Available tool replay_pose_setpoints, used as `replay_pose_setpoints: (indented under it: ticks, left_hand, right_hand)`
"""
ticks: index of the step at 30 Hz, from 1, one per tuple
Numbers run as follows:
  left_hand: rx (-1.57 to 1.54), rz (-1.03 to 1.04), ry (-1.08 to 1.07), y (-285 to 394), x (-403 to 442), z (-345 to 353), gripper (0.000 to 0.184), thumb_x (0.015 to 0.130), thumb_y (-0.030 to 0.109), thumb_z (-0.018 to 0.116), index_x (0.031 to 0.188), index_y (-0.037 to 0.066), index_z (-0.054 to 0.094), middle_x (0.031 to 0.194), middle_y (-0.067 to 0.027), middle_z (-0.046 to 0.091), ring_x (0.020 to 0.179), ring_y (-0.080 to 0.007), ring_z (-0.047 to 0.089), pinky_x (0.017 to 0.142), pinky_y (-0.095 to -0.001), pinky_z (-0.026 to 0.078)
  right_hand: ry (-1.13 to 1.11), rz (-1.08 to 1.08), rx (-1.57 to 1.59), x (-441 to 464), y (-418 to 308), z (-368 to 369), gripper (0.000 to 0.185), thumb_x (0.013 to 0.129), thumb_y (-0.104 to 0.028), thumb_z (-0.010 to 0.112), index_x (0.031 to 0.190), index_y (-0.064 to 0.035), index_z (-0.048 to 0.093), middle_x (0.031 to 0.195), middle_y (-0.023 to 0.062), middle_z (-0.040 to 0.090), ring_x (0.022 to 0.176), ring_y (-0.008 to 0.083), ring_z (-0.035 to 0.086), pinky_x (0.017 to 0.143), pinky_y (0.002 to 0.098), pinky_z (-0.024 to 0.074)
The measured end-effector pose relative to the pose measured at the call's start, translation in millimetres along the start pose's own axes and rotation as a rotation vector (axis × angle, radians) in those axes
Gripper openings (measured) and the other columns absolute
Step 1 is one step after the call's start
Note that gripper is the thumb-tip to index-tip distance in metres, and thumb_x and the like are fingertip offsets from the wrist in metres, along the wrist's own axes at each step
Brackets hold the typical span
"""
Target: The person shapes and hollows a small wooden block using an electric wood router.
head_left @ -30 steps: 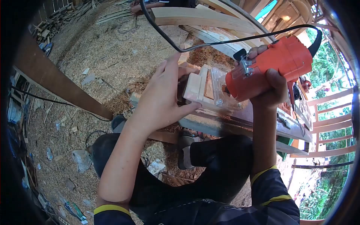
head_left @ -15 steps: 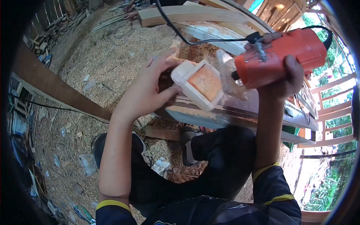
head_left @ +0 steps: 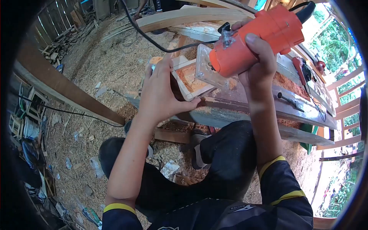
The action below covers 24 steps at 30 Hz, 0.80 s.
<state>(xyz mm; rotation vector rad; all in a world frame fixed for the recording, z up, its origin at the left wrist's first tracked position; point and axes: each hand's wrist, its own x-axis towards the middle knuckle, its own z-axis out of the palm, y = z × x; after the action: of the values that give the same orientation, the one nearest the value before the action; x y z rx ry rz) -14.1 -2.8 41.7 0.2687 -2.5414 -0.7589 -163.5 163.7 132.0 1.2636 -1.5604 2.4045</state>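
Observation:
My right hand (head_left: pixel 262 57) grips an orange trim router (head_left: pixel 245 50) around its body, tilted, with a black cord attached. Its clear plastic base (head_left: pixel 205 68) is at the right edge of a small wooden block (head_left: pixel 185 82) with a raised pale rim and a recessed orange-brown middle; whether they touch, I cannot tell. My left hand (head_left: pixel 159 90) holds the block from the left, thumb along its near side and fingers on the far left. The block rests on the wooden bench (head_left: pixel 245 101). The router's bit is hidden.
A bolt-like metal piece (head_left: pixel 290 102) and a red-and-black power tool (head_left: pixel 301 73) lie on the bench to the right. Curved timber (head_left: pixel 191 18) lies behind. A wooden beam (head_left: pixel 65 86) crosses on the left. Shavings cover the ground (head_left: pixel 92 126). Another person's legs (head_left: pixel 161 7) show at the back.
The router has moved left and up, its base now overlapping the block's right side in view. The block sits lower on the bench, and my left hand has shifted right.

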Motion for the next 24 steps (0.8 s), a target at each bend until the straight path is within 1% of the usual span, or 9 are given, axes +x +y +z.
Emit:
replay_pose_setpoints:
  ticks: [3,5,6,8,11,12,15,21,24]
  left_hand:
    - [-0.267,0.135,-0.111,-20,2,-9,0.132,0.061,0.034,0.099,0.164,-0.001,0.024,0.154,-0.0236,0.051,0.145,-0.0336,0.049,0.123,-0.0419,0.034]
    - [-0.333,0.194,-0.072,-31,0,-4,0.129,0.062,0.036,0.098,0.164,0.001,0.027,0.152,-0.0263,0.052,0.143,-0.0408,0.05,0.121,-0.0451,0.038]
    - [-0.367,0.226,-0.052,-32,0,-3,0.127,0.062,0.036,0.098,0.163,0.002,0.028,0.151,-0.0277,0.053,0.142,-0.0443,0.051,0.119,-0.0467,0.04]
    - [-0.373,0.225,-0.056,-31,-2,-3,0.13,0.061,0.036,0.099,0.164,0.002,0.027,0.149,-0.027,0.056,0.142,-0.044,0.052,0.12,-0.0472,0.04]
    - [-0.278,0.221,-0.064,-26,-1,-15,0.136,0.058,0.04,0.101,0.165,0.002,0.025,0.145,-0.0264,0.059,0.141,-0.0438,0.052,0.12,-0.0471,0.04]
    - [-0.23,0.217,-0.066,-24,0,-20,0.139,0.056,0.042,0.101,0.165,0.002,0.024,0.144,-0.0263,0.06,0.141,-0.0437,0.052,0.12,-0.047,0.04]
    - [-0.126,0.237,-0.117,-30,5,-28,0.146,0.05,0.045,0.104,0.165,0.002,0.026,0.164,-0.0265,0.039,0.151,-0.0405,0.043,0.124,-0.0473,0.034]
    - [-0.272,0.173,-0.054,-30,5,-18,0.146,0.048,0.045,0.104,0.164,0.002,0.027,0.162,-0.027,0.043,0.145,-0.0432,0.049,0.12,-0.0472,0.039]
    - [-0.298,0.147,-0.058,-32,6,-17,0.147,0.048,0.045,0.104,0.165,0.003,0.025,0.154,-0.0263,0.052,0.141,-0.0427,0.053,0.118,-0.0475,0.042]
  right_hand:
    - [-0.043,0.068,0.112,-3,-4,0,0.062,0.082,-0.013,0.068,0.139,0.0014,0.047,0.108,0.0194,0.067,0.094,0.0287,0.069,0.083,0.0456,0.0612]
    - [-0.028,0.071,0.202,-5,-5,5,0.053,0.079,-0.006,0.074,0.128,0.0005,0.057,0.101,0.014,0.072,0.089,0.0233,0.071,0.081,0.0394,0.0599]
    - [-0.05,0.061,0.141,-5,-4,5,0.058,0.08,-0.009,0.071,0.134,0.0008,0.051,0.103,0.0163,0.07,0.09,0.0255,0.071,0.081,0.0422,0.0609]
    - [-0.089,0.038,0.018,-4,-2,7,0.068,0.083,-0.014,0.065,0.145,0.0012,0.041,0.109,0.021,0.066,0.093,0.03,0.07,0.081,0.0477,0.0628]
    - [-0.069,0.081,0.15,-6,2,12,0.061,0.077,-0.008,0.076,0.134,-0.0003,0.055,0.102,0.0135,0.073,0.093,0.0228,0.072,0.085,0.0384,0.0586]
    - [-0.103,0.081,0.103,-6,3,13,0.064,0.078,-0.011,0.073,0.137,0.0001,0.05,0.105,0.016,0.071,0.094,0.0247,0.071,0.085,0.0409,0.0597]
    - [-0.176,0.085,-0.009,-7,4,15,0.071,0.08,-0.018,0.068,0.143,0.0008,0.041,0.109,0.021,0.066,0.095,0.0282,0.069,0.084,0.0457,0.0615]
    - [-0.257,0.14,-0.061,-13,11,20,0.075,0.077,-0.022,0.071,0.141,0.0014,0.042,0.113,0.0216,0.064,0.099,0.0284,0.068,0.089,0.0442,0.0596]
    - [-0.282,0.172,-0.066,-17,13,25,0.073,0.079,-0.024,0.073,0.14,0.0029,0.042,0.116,0.0224,0.062,0.099,0.0286,0.068,0.089,0.0438,0.0601]
